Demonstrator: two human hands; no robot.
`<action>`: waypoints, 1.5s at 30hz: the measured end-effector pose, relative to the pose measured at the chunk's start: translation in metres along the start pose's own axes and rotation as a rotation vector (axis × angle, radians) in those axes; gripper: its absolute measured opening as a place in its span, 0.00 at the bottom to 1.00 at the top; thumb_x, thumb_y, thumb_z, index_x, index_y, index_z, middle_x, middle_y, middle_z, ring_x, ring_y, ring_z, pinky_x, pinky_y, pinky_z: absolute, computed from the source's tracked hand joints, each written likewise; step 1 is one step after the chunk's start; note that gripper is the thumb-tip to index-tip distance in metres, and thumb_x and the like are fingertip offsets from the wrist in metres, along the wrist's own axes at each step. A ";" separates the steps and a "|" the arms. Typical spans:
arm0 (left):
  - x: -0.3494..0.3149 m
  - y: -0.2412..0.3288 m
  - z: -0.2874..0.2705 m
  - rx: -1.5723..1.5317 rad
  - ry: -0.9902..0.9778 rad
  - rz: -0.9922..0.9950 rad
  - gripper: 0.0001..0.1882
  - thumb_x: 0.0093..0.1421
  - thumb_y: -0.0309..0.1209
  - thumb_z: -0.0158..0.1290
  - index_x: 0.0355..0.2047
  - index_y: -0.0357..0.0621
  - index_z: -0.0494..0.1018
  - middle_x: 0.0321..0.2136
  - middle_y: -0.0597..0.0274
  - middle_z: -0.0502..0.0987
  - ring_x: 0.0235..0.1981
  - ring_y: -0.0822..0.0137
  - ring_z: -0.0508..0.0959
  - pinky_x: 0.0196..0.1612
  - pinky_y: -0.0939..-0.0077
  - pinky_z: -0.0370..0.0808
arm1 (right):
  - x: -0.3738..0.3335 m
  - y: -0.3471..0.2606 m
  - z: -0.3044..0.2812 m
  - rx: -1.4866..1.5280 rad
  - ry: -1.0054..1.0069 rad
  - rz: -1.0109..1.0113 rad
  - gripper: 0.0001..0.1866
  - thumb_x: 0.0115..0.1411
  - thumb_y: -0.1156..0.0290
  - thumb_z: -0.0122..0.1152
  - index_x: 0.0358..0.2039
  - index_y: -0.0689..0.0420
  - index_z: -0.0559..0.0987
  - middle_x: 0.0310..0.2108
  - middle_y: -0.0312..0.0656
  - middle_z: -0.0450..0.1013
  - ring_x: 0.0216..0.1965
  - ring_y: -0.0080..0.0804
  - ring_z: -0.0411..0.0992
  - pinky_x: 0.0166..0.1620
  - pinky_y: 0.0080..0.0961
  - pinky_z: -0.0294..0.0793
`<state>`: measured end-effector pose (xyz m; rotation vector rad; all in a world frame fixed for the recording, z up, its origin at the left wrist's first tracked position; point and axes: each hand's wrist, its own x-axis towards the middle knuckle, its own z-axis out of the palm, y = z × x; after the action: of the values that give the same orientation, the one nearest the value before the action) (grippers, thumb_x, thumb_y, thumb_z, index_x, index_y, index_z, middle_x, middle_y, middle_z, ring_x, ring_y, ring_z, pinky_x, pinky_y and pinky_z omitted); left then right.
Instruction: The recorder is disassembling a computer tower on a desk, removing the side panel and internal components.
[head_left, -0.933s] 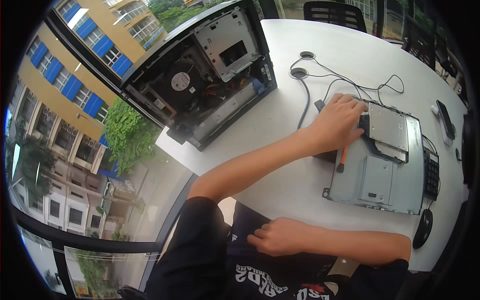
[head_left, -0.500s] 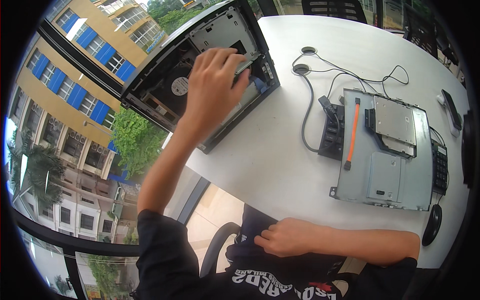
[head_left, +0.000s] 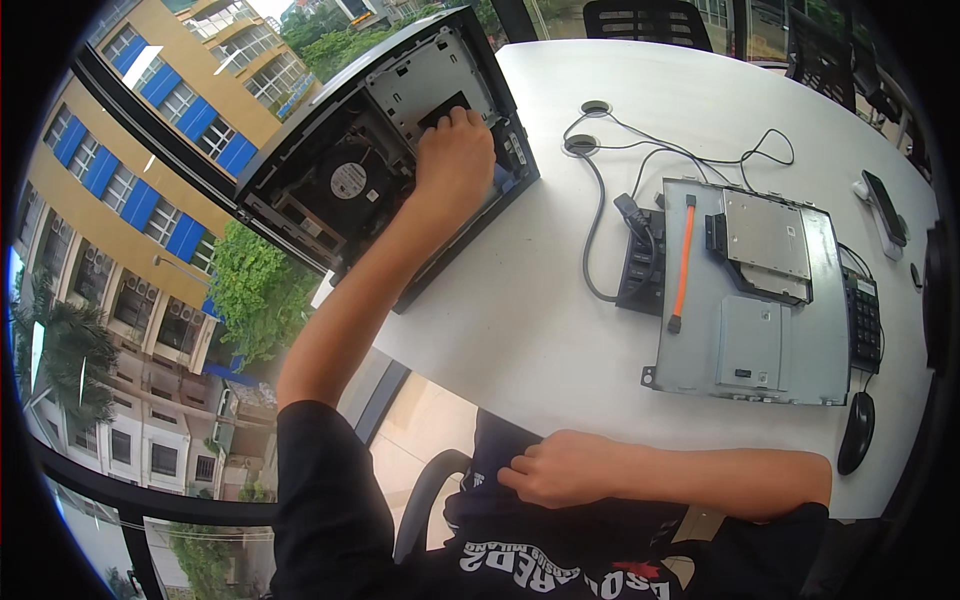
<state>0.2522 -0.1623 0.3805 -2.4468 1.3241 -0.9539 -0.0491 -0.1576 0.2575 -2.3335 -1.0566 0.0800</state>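
Observation:
An open black desktop computer case (head_left: pixel 475 232) lies at the upper left of the table. In it are a round fan (head_left: pixel 350 182) and a grey metal bracket (head_left: pixel 430 75). My left hand (head_left: pixel 457 165) reaches inside, fingers curled down beside the bracket. The back of the hand hides the fingertips and whatever they hold. Part of something blue shows just behind the wrist side. Near the table's front edge, over my lap, my right hand (head_left: pixel 560 468) rests in a loose fist, touching no part of the computer.
A grey metal side panel (head_left: pixel 690 365) carries an orange cable (head_left: pixel 684 265) and a silver optical drive (head_left: pixel 765 235). Beside it are a black power strip (head_left: pixel 638 272), keypad (head_left: pixel 864 320), mouse (head_left: pixel 856 433) and phone on a stand (head_left: pixel 884 208). Cables (head_left: pixel 600 240) run to table grommets.
My left hand has turned and curled over further inside the case; the thin metal-looking edge by its fingers is now hidden. My view has shifted slightly. My right hand stays put.

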 end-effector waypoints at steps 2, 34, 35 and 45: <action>0.007 -0.001 0.003 -0.029 -0.019 -0.034 0.16 0.64 0.37 0.59 0.42 0.33 0.76 0.41 0.48 0.79 0.43 0.52 0.82 0.46 0.60 0.81 | -0.001 0.000 0.000 0.005 0.010 -0.013 0.09 0.62 0.73 0.54 0.37 0.66 0.75 0.26 0.49 0.77 0.29 0.48 0.80 0.32 0.41 0.80; 0.027 -0.025 -0.029 -0.317 -0.295 -0.037 0.17 0.59 0.38 0.64 0.31 0.33 0.76 0.31 0.40 0.81 0.36 0.41 0.81 0.40 0.52 0.75 | -0.001 0.003 0.001 0.003 0.043 -0.045 0.08 0.60 0.73 0.56 0.36 0.66 0.75 0.25 0.48 0.77 0.28 0.48 0.80 0.31 0.41 0.79; 0.026 -0.025 -0.028 -0.317 -0.295 -0.035 0.17 0.59 0.38 0.64 0.31 0.33 0.76 0.31 0.40 0.81 0.36 0.41 0.81 0.40 0.52 0.75 | -0.001 0.003 0.002 0.006 0.044 -0.043 0.08 0.60 0.73 0.56 0.36 0.66 0.75 0.25 0.48 0.76 0.28 0.48 0.80 0.31 0.41 0.79; 0.032 -0.031 -0.030 -0.300 -0.312 0.012 0.20 0.57 0.41 0.64 0.29 0.34 0.74 0.28 0.41 0.78 0.34 0.40 0.79 0.38 0.50 0.74 | -0.002 0.003 0.004 0.009 0.054 -0.052 0.09 0.60 0.73 0.56 0.38 0.66 0.75 0.24 0.48 0.76 0.27 0.47 0.80 0.31 0.40 0.79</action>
<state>0.2672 -0.1668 0.4317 -2.6583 1.4498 -0.3655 -0.0496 -0.1591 0.2522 -2.2853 -1.0870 0.0019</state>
